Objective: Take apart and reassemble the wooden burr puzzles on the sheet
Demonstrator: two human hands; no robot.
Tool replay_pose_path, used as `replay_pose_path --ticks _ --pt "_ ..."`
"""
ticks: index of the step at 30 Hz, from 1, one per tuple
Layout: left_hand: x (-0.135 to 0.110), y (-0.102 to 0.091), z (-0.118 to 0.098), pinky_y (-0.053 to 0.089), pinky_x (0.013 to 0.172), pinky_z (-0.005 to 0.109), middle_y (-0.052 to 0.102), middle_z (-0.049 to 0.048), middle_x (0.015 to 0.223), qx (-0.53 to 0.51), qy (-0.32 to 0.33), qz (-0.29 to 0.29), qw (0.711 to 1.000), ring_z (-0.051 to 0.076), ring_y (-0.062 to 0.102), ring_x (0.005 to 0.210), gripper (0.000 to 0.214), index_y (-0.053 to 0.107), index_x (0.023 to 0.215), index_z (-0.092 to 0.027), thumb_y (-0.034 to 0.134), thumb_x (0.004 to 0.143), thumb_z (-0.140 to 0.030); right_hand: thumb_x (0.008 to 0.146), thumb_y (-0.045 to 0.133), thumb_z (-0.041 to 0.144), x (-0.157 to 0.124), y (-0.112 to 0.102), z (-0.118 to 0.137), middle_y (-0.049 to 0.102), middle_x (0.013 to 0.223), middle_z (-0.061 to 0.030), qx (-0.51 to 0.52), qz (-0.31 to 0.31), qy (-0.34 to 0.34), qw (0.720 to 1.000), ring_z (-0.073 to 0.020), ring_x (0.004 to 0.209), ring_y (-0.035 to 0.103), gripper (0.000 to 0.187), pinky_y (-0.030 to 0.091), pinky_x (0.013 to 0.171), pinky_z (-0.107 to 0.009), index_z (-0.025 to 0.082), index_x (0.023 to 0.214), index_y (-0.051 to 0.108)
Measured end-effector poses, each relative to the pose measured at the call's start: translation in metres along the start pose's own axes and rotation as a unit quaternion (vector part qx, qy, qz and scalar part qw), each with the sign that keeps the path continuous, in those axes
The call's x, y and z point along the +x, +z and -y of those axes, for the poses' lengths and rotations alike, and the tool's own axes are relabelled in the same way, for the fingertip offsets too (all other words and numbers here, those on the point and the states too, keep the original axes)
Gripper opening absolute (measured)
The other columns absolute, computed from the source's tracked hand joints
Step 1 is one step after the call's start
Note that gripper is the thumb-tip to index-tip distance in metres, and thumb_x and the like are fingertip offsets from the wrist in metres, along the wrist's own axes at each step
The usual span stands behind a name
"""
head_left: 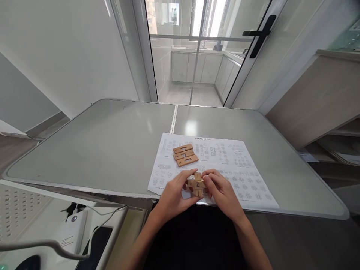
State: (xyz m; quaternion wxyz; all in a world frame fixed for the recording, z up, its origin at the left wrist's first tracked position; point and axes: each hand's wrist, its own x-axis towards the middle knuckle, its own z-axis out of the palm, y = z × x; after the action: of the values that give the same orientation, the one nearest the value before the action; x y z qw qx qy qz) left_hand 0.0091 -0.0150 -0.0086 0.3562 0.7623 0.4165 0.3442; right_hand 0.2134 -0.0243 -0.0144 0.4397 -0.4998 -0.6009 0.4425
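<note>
Both hands meet at the near edge of the table (112, 142), over a printed sheet (242, 168) of small diagrams. Between them sits a wooden cross (198, 184) of notched blocks slotted together, its front face marked 2, held just above the sheet's near edge. The left hand (176, 193) is closed on the cross from its left, thumb along the top and fingers curled below. The right hand (222, 191) grips it from the right, fingertips pressing on the upper blocks. Farther back on the sheet, well apart from the hands, three loose slats (185, 155) lie side by side, touching, notches up. By the look of it, the step in hand is seating or aligning the blocks already joined, with both hands pinching them so they do not slip. Any further fitting seems to call for one hand to hold the cross steady alone while the other frees itself, and for the notches to line up squarely, since interlocked blocks like these likely jam or fall apart if tilted.
</note>
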Motion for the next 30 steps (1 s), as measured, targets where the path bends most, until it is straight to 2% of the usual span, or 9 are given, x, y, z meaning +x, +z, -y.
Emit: replay_pose_path --ticks 6,9,11,13,16,19,22,27,30 --pt "0.000 0.001 0.004 0.059 0.085 0.033 0.072 0.0041 0.127 -0.006 0.000 0.011 1.000 0.015 0.068 0.087 0.068 0.048 0.150 -0.029 0.074 0.088 -0.020 0.104 0.054 0.065 0.006 -0.016 0.008 0.071 0.107 -0.0086 0.003 -0.009 0.027 1.000 -0.0159 0.061 0.059 0.053 0.055 0.057 -0.033 0.022 0.080 0.072" --pt "0.000 0.001 0.004 0.059 0.086 0.033 0.070 0.0035 0.133 -0.008 -0.007 0.017 1.000 0.014 0.068 0.085 0.064 0.049 0.147 -0.030 0.074 0.089 -0.021 0.102 0.058 0.066 0.019 -0.046 0.011 0.072 0.109 -0.0093 -0.058 -0.045 0.024 0.997 -0.0154 0.063 0.059 0.054 0.054 0.057 -0.031 0.021 0.074 0.072" --pt "0.001 0.000 0.003 0.059 0.087 0.033 0.070 0.0030 0.135 -0.009 -0.009 0.018 1.000 0.014 0.068 0.085 0.062 0.050 0.146 -0.031 0.072 0.089 -0.019 0.102 0.056 0.068 0.035 -0.073 0.010 0.073 0.113 -0.0098 -0.124 -0.063 0.025 0.990 -0.0165 0.064 0.060 0.054 0.053 0.057 -0.032 0.022 0.081 0.077" --pt "0.002 -0.001 0.001 0.059 0.087 0.033 0.070 0.0027 0.135 -0.012 -0.010 0.023 1.000 0.014 0.068 0.086 0.060 0.052 0.144 -0.031 0.071 0.089 -0.018 0.101 0.054 0.069 0.055 -0.102 0.003 0.075 0.114 -0.0108 -0.211 -0.104 0.010 0.972 -0.0194 0.069 0.063 0.055 0.052 0.059 -0.034 0.023 0.083 0.078" --pt "0.002 -0.003 -0.003 0.058 0.086 0.033 0.071 0.0023 0.131 -0.009 -0.014 0.031 0.999 0.015 0.069 0.086 0.053 0.057 0.139 -0.030 0.070 0.090 -0.018 0.102 0.052 0.064 0.090 -0.141 -0.012 0.075 0.115 -0.0140 -0.357 -0.185 -0.047 0.915 -0.0269 0.088 0.068 0.055 0.051 0.072 -0.039 0.021 0.075 0.074" --pt "0.003 -0.003 -0.004 0.058 0.086 0.034 0.073 0.0024 0.122 -0.001 -0.017 0.033 0.999 0.016 0.070 0.086 0.048 0.060 0.136 -0.029 0.070 0.090 -0.020 0.103 0.050 0.059 0.118 -0.167 -0.031 0.073 0.117 -0.0161 -0.428 -0.209 -0.070 0.877 -0.0288 0.095 0.068 0.055 0.050 0.078 -0.041 0.022 0.067 0.067" --pt "0.003 -0.003 -0.004 0.058 0.086 0.033 0.073 0.0028 0.120 0.004 -0.018 0.033 0.999 0.017 0.070 0.086 0.046 0.061 0.135 -0.028 0.070 0.090 -0.020 0.104 0.049 0.058 0.134 -0.179 -0.048 0.071 0.118 -0.0186 -0.435 -0.227 -0.064 0.869 -0.0294 0.095 0.067 0.055 0.049 0.080 -0.043 0.023 0.063 0.060" --pt "0.007 -0.007 -0.005 0.058 0.081 0.034 0.074 0.0020 0.104 0.030 -0.029 0.071 0.997 0.019 0.070 0.084 0.045 0.064 0.134 -0.028 0.074 0.091 -0.029 0.107 0.042 0.059 0.138 -0.179 -0.071 0.070 0.118 -0.0192 -0.421 -0.234 -0.069 0.874 -0.0271 0.096 0.067 0.053 0.048 0.082 -0.041 0.024 0.071 0.059" --pt "0.024 -0.018 -0.006 0.058 0.079 0.033 0.075 0.0040 0.117 0.033 -0.006 0.094 0.995 0.016 0.069 0.078 0.034 0.065 0.130 -0.027 0.069 0.097 -0.032 0.107 0.040 0.059 0.138 -0.178 -0.081 0.069 0.117 -0.0175 -0.413 -0.234 -0.071 0.877 -0.0257 0.097 0.066 0.051 0.049 0.083 -0.039 0.023 0.079 0.063"
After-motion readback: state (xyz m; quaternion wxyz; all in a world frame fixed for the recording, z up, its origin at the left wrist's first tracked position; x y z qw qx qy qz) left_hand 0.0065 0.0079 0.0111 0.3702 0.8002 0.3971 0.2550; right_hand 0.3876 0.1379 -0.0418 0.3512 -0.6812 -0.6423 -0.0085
